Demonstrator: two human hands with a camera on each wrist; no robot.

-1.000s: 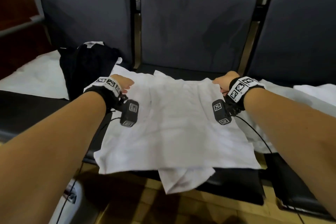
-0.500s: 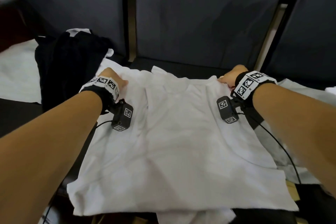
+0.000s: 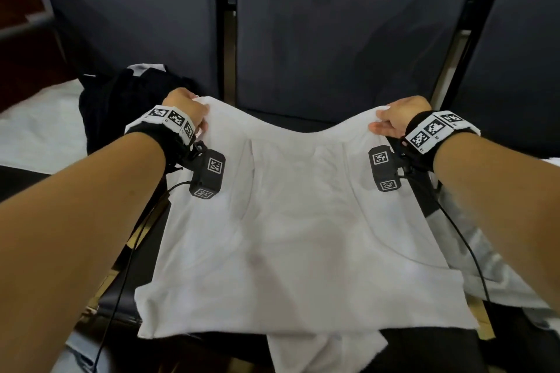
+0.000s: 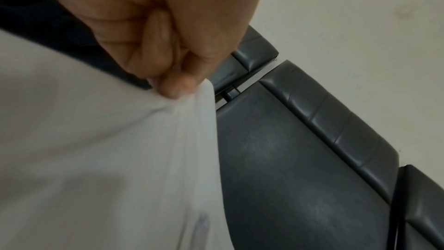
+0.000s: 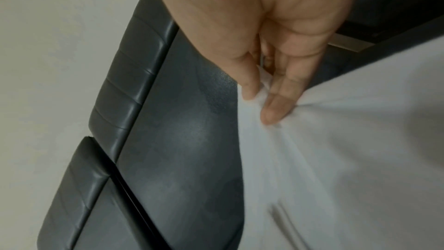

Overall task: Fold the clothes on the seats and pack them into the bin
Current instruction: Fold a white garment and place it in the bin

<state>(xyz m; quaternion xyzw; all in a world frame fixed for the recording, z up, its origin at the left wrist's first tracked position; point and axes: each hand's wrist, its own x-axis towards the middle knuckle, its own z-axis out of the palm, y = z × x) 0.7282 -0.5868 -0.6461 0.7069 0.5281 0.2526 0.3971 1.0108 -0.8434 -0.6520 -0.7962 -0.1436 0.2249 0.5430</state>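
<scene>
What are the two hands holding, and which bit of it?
Both hold the white shirt. The left hand pinches its far left corner, the right hand pinches its far right corner, lifting that far edge off the seat.

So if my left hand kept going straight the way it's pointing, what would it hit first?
Probably the seat back: the left hand, pinching the white shirt, points toward it with nothing between, though depth is unclear.

Far edge of white shirt (image 3: pixel 291 221): lay flat on the seat before, now raised and sagging between the hands.
Left hand (image 3: pixel 185 110), right hand (image 3: pixel 397 118): now higher, wider apart.
</scene>
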